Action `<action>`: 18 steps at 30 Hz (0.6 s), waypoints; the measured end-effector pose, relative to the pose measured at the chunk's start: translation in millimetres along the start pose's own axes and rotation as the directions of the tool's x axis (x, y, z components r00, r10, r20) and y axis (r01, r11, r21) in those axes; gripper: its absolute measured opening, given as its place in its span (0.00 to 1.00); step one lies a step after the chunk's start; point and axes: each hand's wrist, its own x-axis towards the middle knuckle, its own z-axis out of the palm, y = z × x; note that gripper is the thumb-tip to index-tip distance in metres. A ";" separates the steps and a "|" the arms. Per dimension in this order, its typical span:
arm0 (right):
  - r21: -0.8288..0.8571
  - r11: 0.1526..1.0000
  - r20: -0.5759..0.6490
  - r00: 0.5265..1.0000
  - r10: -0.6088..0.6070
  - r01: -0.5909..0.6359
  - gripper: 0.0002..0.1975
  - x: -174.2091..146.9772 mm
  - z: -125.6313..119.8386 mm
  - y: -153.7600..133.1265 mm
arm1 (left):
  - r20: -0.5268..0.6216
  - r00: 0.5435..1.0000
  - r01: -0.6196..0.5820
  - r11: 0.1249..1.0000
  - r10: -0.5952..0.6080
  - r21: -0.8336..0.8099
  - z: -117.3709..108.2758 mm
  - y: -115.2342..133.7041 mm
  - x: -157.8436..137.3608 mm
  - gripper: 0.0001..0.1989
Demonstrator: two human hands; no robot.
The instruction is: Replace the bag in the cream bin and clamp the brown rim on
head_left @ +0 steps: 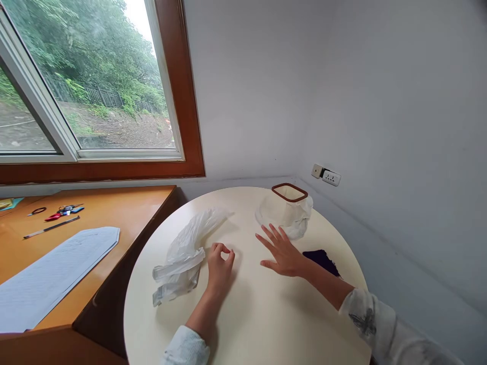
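Observation:
My left hand point(219, 268) is over the middle of the round table, thumb and forefinger pinched into a ring. Anything between the fingertips is too small to make out. Close by on its left lies a crumpled white plastic bag point(184, 253). My right hand point(283, 253) is spread palm down with nothing in it. Just beyond its fingertips stands a small bin point(289, 207) with a brown rim and a thin white plastic liner around it. A dark purple cloth point(322, 261) lies beside my right wrist, partly hidden by the forearm.
The cream round table point(247, 324) stands against the wall, near sockets point(331, 177). On the left, a wooden desk point(140, 210) holds papers point(57, 279), a pen point(51, 227), keys point(66, 210) and a black ring point(38, 211). Above it is a window point(114, 76).

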 end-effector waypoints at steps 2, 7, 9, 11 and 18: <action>0.024 1.000 0.059 0.998 -0.011 0.010 0.36 -5.4 13.1 0.5 | 0.002 1.000 -0.001 1.000 0.001 0.002 0.4 0.6 -0.2 0.08; 0.062 0.998 0.114 0.993 -0.006 -0.001 0.36 -5.1 17.9 -2.5 | 0.010 1.000 0.001 1.000 -0.001 0.003 0.3 1.1 -0.7 0.08; 0.073 0.997 0.124 0.992 -0.005 -0.004 0.36 -2.6 16.3 -3.6 | 0.010 1.000 0.001 1.000 -0.001 0.001 0.2 1.0 -0.9 0.08; 0.074 0.997 0.123 0.992 -0.008 -0.002 0.36 -0.9 15.3 -4.1 | 0.009 1.000 0.002 1.000 -0.002 -0.001 0.1 1.1 -1.1 0.08; 0.026 0.999 0.026 0.999 -0.027 0.026 0.34 1.1 13.2 -4.7 | 0.004 1.000 0.004 1.000 -0.004 -0.007 0.1 3.2 -0.3 0.08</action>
